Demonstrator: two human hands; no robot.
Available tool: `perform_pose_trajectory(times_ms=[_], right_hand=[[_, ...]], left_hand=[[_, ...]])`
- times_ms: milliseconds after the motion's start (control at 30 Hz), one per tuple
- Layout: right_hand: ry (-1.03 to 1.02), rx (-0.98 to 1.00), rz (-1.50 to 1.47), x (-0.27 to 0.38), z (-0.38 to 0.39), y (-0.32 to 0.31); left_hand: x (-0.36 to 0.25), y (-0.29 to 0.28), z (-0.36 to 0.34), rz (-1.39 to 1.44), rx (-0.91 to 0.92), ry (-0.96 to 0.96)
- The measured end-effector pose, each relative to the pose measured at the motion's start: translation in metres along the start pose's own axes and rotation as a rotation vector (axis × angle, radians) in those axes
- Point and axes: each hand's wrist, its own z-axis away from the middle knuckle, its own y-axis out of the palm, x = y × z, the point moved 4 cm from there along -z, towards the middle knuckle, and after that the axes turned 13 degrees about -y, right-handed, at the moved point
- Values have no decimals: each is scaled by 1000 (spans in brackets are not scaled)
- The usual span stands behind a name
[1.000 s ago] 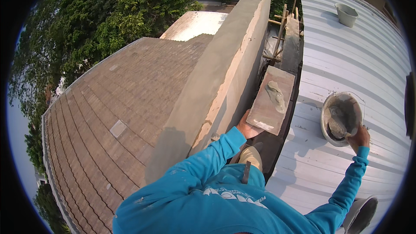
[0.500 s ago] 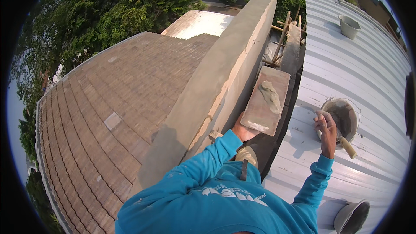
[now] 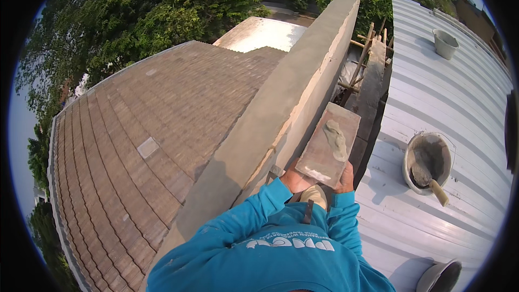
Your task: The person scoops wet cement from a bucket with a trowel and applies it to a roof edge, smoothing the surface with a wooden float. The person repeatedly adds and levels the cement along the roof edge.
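A flat rectangular mortar board (image 3: 319, 143) with a reddish-grey face is held level in front of my waist. On top of it lies a long lump of wet grey mortar (image 3: 335, 139), with a pale smear near the close edge. My left hand (image 3: 294, 177) grips the near left corner, its fingers partly hidden beneath. At the near right edge my right hand (image 3: 345, 179) is closed on the board too. To the right, a mortar bucket (image 3: 405, 167) holds a trowel (image 3: 439, 192) whose light handle sticks out over the rim.
Left of the board runs a long plastered wall (image 3: 286, 86) with a ragged inner edge. Beyond it slopes a brown tiled roof (image 3: 130, 130). White corrugated metal roofing (image 3: 432, 97) spreads on the right, bearing a far bucket (image 3: 445, 45) and a near bucket (image 3: 439, 276). A plank (image 3: 373, 70) and bamboo poles lie ahead.
My right hand has moved left from beside the bucket and taken hold of the board's right edge. The trowel stays in the bucket. The whole view has shifted slightly.
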Motion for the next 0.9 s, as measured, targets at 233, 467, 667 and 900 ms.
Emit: perform_pose_trajectory(times_ms=[233, 467, 667, 900], right_hand=[[-320, 18, 676, 27, 3, 0], [-517, -76, 463, 79, 1, -12], [-322, -41, -7, 81, -19, -15], [-331, 41, 138, 62, -59, 8]], left_hand=[[15, -21, 98, -131, -522, -74], [54, -58, 189, 217, -891, 373], [59, -75, 191, 453, -747, 766], [58, -72, 189, 429, -659, 792]])
